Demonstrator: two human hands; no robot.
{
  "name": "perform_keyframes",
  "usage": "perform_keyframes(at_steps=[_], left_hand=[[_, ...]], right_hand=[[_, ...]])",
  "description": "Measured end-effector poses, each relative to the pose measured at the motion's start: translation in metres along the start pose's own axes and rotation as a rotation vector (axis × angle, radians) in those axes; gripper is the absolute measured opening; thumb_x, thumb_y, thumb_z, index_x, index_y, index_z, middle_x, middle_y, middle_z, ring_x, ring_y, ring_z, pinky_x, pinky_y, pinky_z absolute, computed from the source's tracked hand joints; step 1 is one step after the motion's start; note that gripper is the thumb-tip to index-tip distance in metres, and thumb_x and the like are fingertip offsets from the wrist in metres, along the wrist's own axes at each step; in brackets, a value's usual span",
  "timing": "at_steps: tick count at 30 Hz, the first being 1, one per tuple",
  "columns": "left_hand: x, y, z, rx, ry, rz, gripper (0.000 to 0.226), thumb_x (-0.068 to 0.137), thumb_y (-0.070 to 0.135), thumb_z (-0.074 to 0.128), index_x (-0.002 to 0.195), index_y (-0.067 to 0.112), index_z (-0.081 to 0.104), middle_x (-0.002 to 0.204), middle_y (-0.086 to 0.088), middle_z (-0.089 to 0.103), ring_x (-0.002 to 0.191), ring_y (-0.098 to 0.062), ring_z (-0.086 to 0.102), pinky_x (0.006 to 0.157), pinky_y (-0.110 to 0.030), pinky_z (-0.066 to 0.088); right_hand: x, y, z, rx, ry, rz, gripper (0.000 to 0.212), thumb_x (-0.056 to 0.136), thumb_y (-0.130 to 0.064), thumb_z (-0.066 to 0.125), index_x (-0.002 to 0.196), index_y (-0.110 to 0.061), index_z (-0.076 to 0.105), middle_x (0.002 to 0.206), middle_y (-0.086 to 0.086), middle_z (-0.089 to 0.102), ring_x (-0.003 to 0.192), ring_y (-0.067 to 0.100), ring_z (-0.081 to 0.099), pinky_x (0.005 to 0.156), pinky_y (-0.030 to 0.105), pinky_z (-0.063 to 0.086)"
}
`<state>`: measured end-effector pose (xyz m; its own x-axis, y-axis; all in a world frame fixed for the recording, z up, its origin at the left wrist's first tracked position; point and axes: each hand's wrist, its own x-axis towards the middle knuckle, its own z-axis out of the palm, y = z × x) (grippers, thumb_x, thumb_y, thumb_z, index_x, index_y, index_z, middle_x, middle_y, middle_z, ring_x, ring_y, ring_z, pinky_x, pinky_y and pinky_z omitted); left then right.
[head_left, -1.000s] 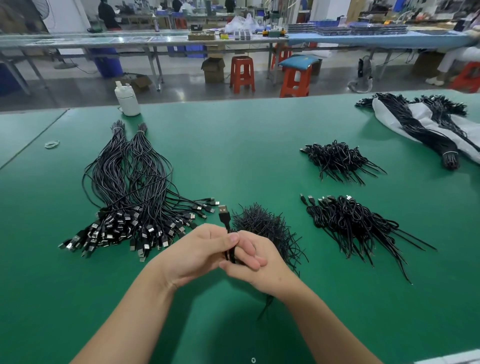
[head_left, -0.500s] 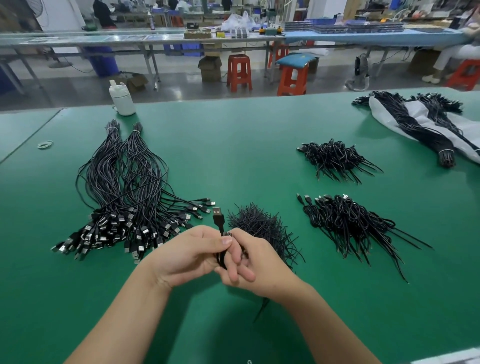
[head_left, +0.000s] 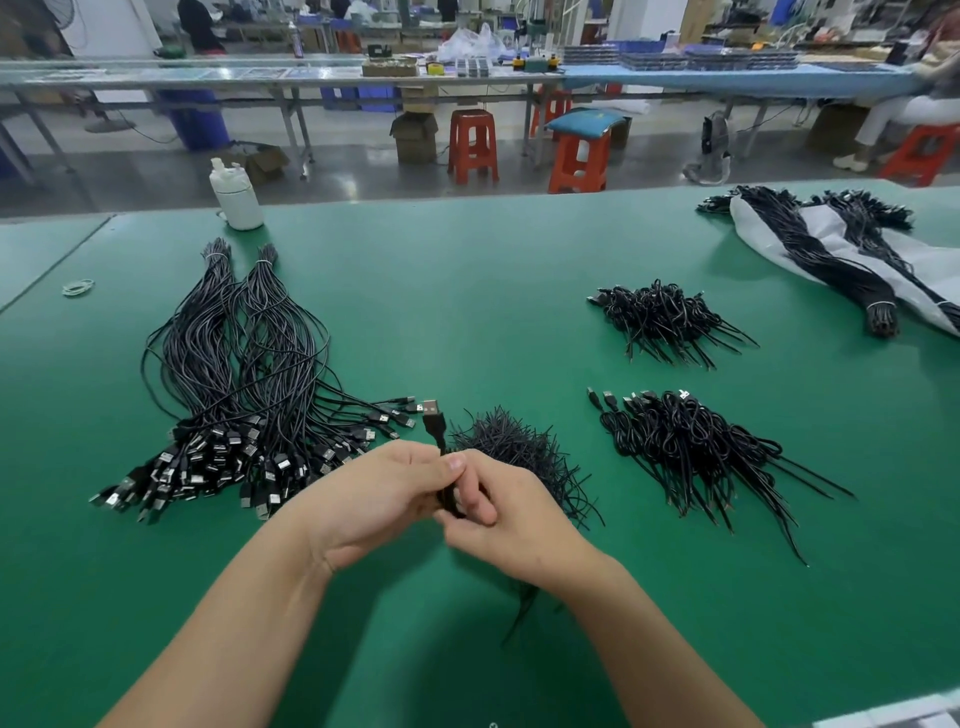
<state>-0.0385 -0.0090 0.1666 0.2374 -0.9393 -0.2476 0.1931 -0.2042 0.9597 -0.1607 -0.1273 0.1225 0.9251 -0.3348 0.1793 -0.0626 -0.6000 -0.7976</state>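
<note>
Close to the near edge of the desk (head_left: 395, 654), the left grip (head_left: 374, 501) and the right grip (head_left: 514, 527) meet, both pinching one folded black cable (head_left: 449, 501) held just above the surface. Its plug (head_left: 432, 415) pokes up past the left thumb. Over the last second both hands have stayed where they were and the plug has kept upright. Only the right fingers have turned a little round the folded cable. That looks like a tie being twisted shut, so this piece seems nearly finished. Just behind the hands lies the heap of ties (head_left: 519, 447). Toward the left edge spread the loose cables (head_left: 234, 395). Toward the right lie a nearer tied heap (head_left: 691, 447) and a farther tied heap (head_left: 660, 322). At the far edge stands a white bottle (head_left: 236, 200), with rubber bands (head_left: 78, 287) near the left edge and a white bag (head_left: 831, 244) of cables at the far right corner.
</note>
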Motion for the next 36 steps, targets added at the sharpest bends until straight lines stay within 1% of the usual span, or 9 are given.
perform_keyframes(at_steps=[2,6,8,13,16,21,29,32,36], left_hand=[[-0.003,-0.005,-0.002,0.241,0.153,0.028,0.035,0.101,0.025,0.053,0.076,0.014,0.074,0.094,-0.015,0.074,0.095,-0.033,0.066,0.094,-0.039,0.047],[0.002,-0.017,-0.002,0.555,0.398,0.029,0.034,0.103,0.030,0.049,0.085,0.019,0.075,0.069,-0.007,0.059,0.067,-0.022,0.052,0.069,-0.043,0.048],[0.008,-0.024,0.006,0.450,0.466,0.044,0.035,0.103,0.027,0.049,0.085,0.010,0.072,0.064,-0.006,0.066,0.063,-0.024,0.059,0.072,-0.045,0.054],[0.015,-0.035,0.009,0.104,0.588,0.103,0.037,0.086,0.044,0.072,0.096,0.010,0.061,0.063,-0.009,0.064,0.048,-0.022,0.060,0.048,-0.032,0.049],[0.015,-0.039,-0.001,0.286,0.574,0.123,0.051,0.066,0.063,0.072,0.096,0.023,0.062,0.054,0.006,0.048,0.047,-0.017,0.043,0.048,-0.028,0.035],[0.018,-0.043,-0.005,0.612,0.563,0.252,0.017,0.080,0.039,0.077,0.078,0.026,0.066,0.049,0.016,0.048,0.047,-0.002,0.038,0.048,-0.016,0.031],[0.026,-0.043,-0.012,0.689,0.569,0.165,0.015,0.086,0.027,0.074,0.075,0.021,0.066,0.052,0.013,0.052,0.050,-0.005,0.042,0.053,-0.024,0.036],[0.029,-0.042,-0.010,0.578,0.516,0.145,0.013,0.087,0.024,0.074,0.078,0.017,0.067,0.055,-0.002,0.060,0.047,-0.007,0.043,0.050,-0.022,0.036],[0.039,-0.047,-0.007,0.469,0.445,0.139,0.010,0.090,0.021,0.072,0.083,0.015,0.067,0.056,0.000,0.057,0.046,-0.010,0.039,0.048,-0.025,0.032]], right_hand=[[0.002,0.001,-0.004,-0.132,0.019,-0.046,0.022,0.078,-0.027,0.057,0.083,-0.041,0.041,0.074,-0.013,0.050,0.068,0.008,0.048,0.062,0.023,0.039],[0.003,0.001,-0.002,-0.289,-0.018,-0.018,0.014,0.093,-0.022,0.046,0.106,-0.026,0.044,0.101,-0.001,0.057,0.083,0.029,0.057,0.074,0.041,0.045],[0.003,-0.001,0.003,-0.300,-0.044,0.035,0.009,0.098,-0.019,0.042,0.107,-0.019,0.043,0.105,0.006,0.057,0.088,0.038,0.057,0.077,0.046,0.045],[0.001,-0.004,0.003,-0.299,-0.030,0.118,0.009,0.104,-0.022,0.037,0.099,-0.015,0.040,0.100,0.010,0.060,0.087,0.037,0.057,0.075,0.046,0.043],[-0.001,-0.003,0.003,-0.332,-0.056,0.082,0.018,0.105,-0.024,0.034,0.114,-0.014,0.047,0.108,0.009,0.062,0.093,0.038,0.059,0.080,0.047,0.045],[-0.002,0.001,0.009,-0.376,-0.121,0.083,0.025,0.104,-0.025,0.032,0.118,-0.015,0.051,0.112,0.008,0.065,0.099,0.035,0.063,0.085,0.044,0.049],[0.002,0.013,0.020,0.107,-0.157,0.145,0.041,0.107,-0.027,0.040,0.148,-0.024,0.044,0.145,-0.008,0.052,0.133,0.002,0.044,0.114,0.024,0.033],[0.002,0.018,0.018,0.015,-0.155,0.165,0.035,0.108,-0.025,0.035,0.136,-0.020,0.055,0.134,-0.001,0.059,0.123,0.010,0.052,0.106,0.029,0.039],[0.004,0.023,0.013,-0.025,-0.109,0.225,0.026,0.107,-0.025,0.035,0.107,-0.018,0.059,0.105,-0.001,0.063,0.095,0.013,0.057,0.087,0.034,0.044]])
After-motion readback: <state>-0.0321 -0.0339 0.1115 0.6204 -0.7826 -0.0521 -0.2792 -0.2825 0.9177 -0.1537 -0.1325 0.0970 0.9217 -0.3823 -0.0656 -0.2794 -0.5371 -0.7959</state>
